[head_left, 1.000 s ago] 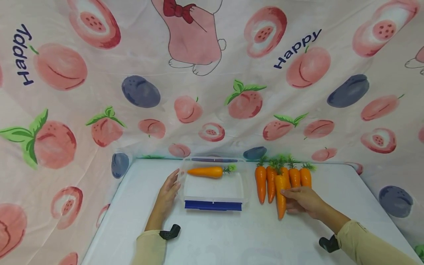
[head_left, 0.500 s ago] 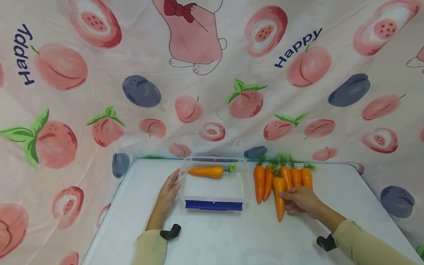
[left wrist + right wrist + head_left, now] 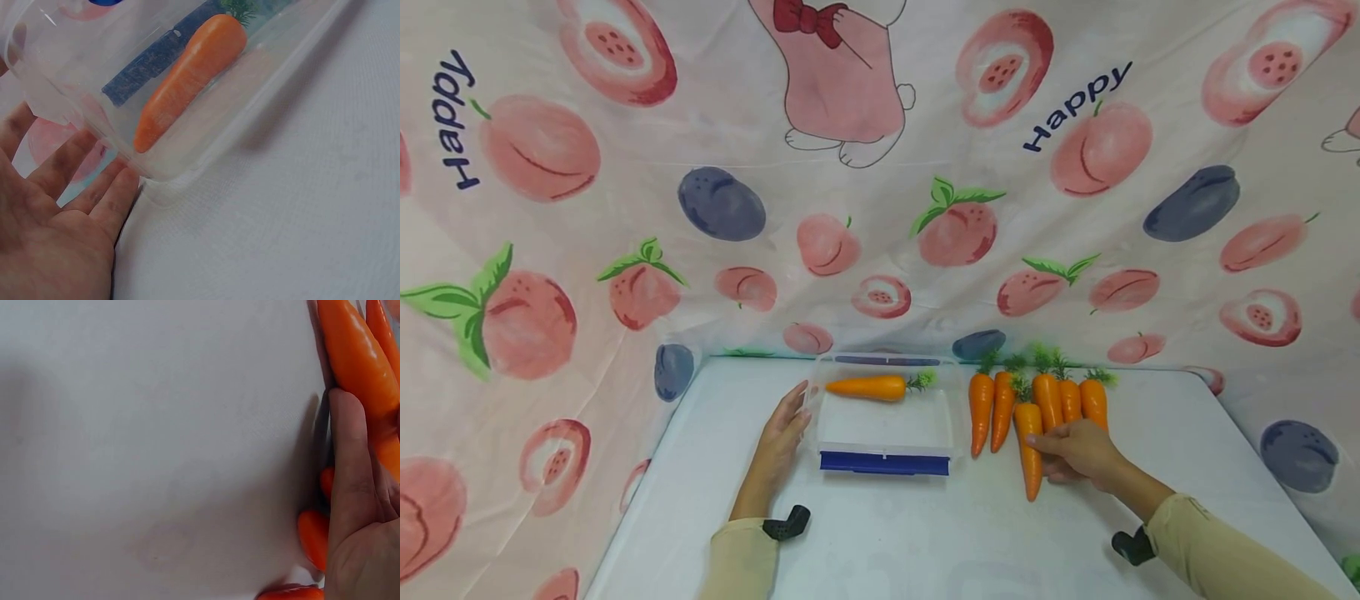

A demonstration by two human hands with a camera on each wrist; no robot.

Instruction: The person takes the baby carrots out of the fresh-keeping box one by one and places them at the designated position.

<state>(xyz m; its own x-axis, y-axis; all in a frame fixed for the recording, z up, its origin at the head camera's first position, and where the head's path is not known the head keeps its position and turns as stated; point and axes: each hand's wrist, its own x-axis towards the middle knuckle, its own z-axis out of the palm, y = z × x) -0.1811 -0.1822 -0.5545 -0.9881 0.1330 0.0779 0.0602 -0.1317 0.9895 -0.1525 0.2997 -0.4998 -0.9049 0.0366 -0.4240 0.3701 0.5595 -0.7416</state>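
My right hand (image 3: 1078, 454) pinches an orange toy carrot (image 3: 1028, 421) between thumb and fingers, its green top pointing away and its tip toward me. In the right wrist view the fingers lie along this carrot (image 3: 359, 356). A clear plastic box (image 3: 883, 429) with blue latches sits left of the carrots, its top uncovered. Inside, along its far side, lies one carrot (image 3: 867, 387), tip to the left. My left hand (image 3: 781, 433) touches the box's left wall with outstretched fingers; the left wrist view shows the fingertips at the wall near that carrot's tip (image 3: 150, 128).
Two loose carrots (image 3: 981, 412) lie between the box and the held one. Three more (image 3: 1093, 404) lie behind and beside my right hand, partly covered by it. The white table (image 3: 880, 533) ends at a fruit-printed cloth (image 3: 880, 208) hanging behind.
My right hand has shifted slightly left with the carrot, which now stands apart from the ones behind it. The two carrots on the left have slid toward the box. My left hand stays put.
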